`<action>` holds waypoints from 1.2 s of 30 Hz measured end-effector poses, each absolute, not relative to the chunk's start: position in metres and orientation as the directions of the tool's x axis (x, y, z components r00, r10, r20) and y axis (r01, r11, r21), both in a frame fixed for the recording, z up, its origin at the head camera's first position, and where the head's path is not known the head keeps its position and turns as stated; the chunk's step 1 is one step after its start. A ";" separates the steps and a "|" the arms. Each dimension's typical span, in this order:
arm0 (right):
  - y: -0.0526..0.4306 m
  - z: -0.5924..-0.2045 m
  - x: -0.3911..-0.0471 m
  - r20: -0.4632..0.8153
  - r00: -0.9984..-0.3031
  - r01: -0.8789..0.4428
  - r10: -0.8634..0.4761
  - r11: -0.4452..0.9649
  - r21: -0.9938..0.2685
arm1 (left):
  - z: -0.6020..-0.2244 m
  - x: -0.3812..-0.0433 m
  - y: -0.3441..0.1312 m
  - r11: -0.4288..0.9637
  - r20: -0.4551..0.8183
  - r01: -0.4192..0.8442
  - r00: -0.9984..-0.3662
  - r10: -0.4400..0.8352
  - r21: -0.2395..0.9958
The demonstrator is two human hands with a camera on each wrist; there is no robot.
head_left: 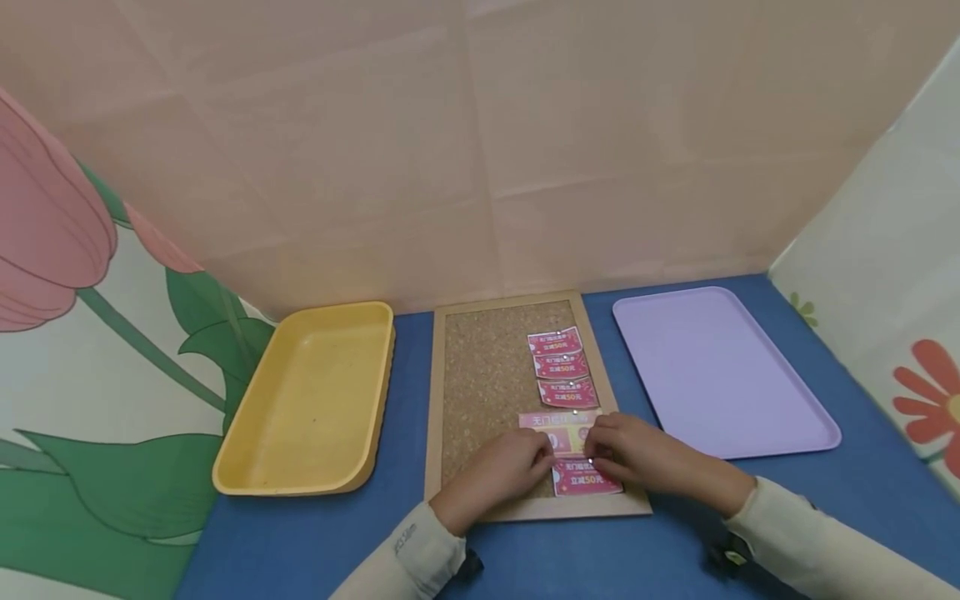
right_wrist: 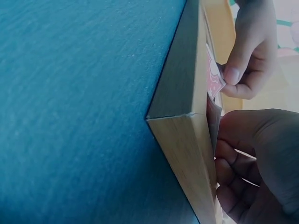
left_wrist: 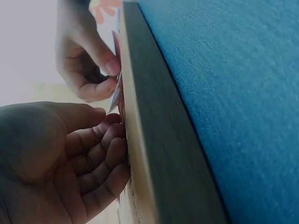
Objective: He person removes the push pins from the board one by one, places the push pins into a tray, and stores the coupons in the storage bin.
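Both hands at cork board's (head_left: 480,383) near edge. Left hand (head_left: 501,468) and right hand (head_left: 637,454), fingers curled, pinch yellow-pink coupon (head_left: 567,431) from either side, steadying it flat. Three coupons (head_left: 561,365) pinned along right edge. Yellow tray (head_left: 315,400) left, purple tray (head_left: 720,367) right.

A cork board (head_left: 487,392) lies flat on the table (head_left: 300,542), at the middle of its near part. Left of the board sits a deep tray (head_left: 307,400), well clear of it; right of the board lies a shallow tray (head_left: 720,375), just beside its frame. Behind all three stands a wall panel (head_left: 480,142), with side panels (head_left: 90,350) closing in left and right. On the board's right half a column of paper coupons (head_left: 558,367) runs from far to near. Over the nearest coupons rest the left hand (head_left: 498,475) and the right hand (head_left: 645,458), side by side, fingertips meeting on one coupon (head_left: 564,429).
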State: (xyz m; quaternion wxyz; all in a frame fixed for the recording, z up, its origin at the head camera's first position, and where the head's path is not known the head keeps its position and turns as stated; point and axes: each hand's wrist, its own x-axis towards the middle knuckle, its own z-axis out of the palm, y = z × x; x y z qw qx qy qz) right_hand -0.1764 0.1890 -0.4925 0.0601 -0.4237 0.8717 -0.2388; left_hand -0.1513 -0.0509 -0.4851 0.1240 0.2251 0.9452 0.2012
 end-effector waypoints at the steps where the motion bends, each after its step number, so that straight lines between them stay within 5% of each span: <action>1: 0.189 -0.492 -0.177 0.096 -0.635 -0.709 -0.766 0.530 -0.464 | -0.486 -0.152 -0.051 0.817 -0.139 0.380 -0.868 0.477 0.434; 36: 0.184 -0.493 -0.177 0.063 -0.654 -0.705 -0.754 0.577 -0.412 | -0.484 -0.151 -0.049 0.831 -0.149 0.384 -0.868 0.474 0.403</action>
